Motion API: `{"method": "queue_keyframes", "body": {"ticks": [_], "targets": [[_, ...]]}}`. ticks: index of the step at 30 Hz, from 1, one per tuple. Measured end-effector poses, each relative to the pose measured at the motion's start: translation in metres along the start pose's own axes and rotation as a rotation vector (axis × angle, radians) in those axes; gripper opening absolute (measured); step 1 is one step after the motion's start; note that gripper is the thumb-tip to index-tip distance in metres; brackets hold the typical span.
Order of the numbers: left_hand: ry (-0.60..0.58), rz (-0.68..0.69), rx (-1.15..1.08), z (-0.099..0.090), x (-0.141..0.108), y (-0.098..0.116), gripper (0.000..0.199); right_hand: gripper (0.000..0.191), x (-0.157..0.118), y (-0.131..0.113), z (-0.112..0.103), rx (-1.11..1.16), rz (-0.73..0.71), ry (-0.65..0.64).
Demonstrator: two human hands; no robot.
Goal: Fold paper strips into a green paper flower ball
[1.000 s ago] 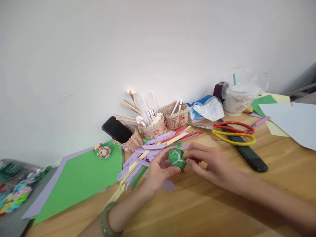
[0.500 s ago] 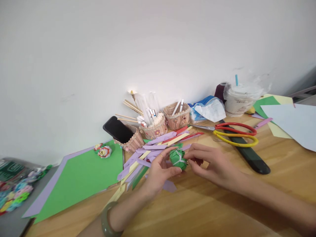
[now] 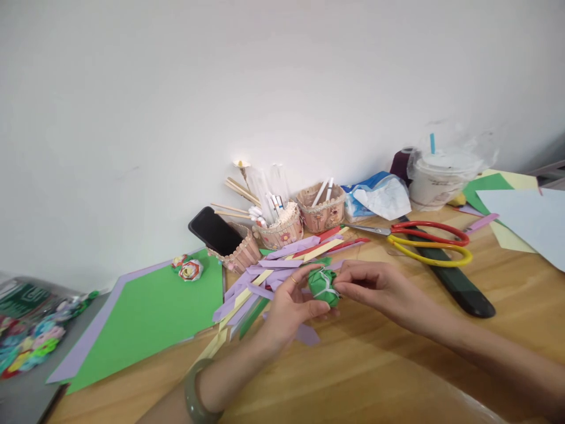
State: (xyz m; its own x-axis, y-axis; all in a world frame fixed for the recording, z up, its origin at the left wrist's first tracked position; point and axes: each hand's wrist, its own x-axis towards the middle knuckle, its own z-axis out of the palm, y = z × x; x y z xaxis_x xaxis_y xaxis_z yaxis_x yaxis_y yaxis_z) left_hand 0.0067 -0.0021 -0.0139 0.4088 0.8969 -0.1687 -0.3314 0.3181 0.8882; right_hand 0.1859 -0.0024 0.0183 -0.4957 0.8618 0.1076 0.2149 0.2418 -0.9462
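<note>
A small green paper ball (image 3: 323, 287) with thin white string across it sits between the thumb and fingers of my left hand (image 3: 289, 309). My right hand (image 3: 375, 285) is closed in a pinch at the ball's right side, fingertips against its edge. The string runs toward those fingertips, but what lies between them is hidden. Just behind my left hand lies a heap of purple, yellow, green and red paper strips (image 3: 260, 277). Scissors (image 3: 430, 242) with red and yellow handles rest beyond my right hand, across a long dark green tool (image 3: 459, 285).
Along the wall stand a phone (image 3: 216, 232) in a small pink holder, pink pots (image 3: 281, 232) of sticks and pens, a tissue pack (image 3: 375, 197) and a lidded cup (image 3: 441, 179). Paper flowers (image 3: 189, 268) lie on a green sheet (image 3: 154, 318) at left. Paper sheets (image 3: 525, 218) lie at right.
The fingers of my right hand have drawn closer together at the ball's side. The ball is turned slightly in my left hand. The whole view has shifted a little.
</note>
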Motion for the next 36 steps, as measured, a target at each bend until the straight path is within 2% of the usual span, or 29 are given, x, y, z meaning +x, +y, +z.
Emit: {"method": "queue_keyframes", "body": {"ticks": [5,14,21,27,32,36], "targets": [[0.0,-0.013,-0.039,0.002,-0.001,0.003,0.058,0.031,0.002,0.003,0.001,-0.07,-0.005,0.046],[-0.011,-0.035,-0.057,0.003,-0.002,0.006,0.058,0.035,0.002,0.001,0.003,-0.093,-0.024,0.045],[0.007,-0.061,-0.064,0.004,-0.001,0.008,0.059,0.034,0.004,0.003,0.002,-0.046,0.033,0.042],[-0.022,-0.098,-0.086,0.003,0.0,0.004,0.059,0.032,0.004,0.003,0.001,0.022,0.116,0.046],[-0.046,-0.061,-0.052,-0.002,0.003,-0.002,0.061,0.034,0.005,0.006,0.002,0.026,0.155,0.039],[-0.058,-0.027,0.0,-0.003,0.004,-0.003,0.063,0.034,0.005,0.003,0.0,-0.037,0.089,0.039]]}}
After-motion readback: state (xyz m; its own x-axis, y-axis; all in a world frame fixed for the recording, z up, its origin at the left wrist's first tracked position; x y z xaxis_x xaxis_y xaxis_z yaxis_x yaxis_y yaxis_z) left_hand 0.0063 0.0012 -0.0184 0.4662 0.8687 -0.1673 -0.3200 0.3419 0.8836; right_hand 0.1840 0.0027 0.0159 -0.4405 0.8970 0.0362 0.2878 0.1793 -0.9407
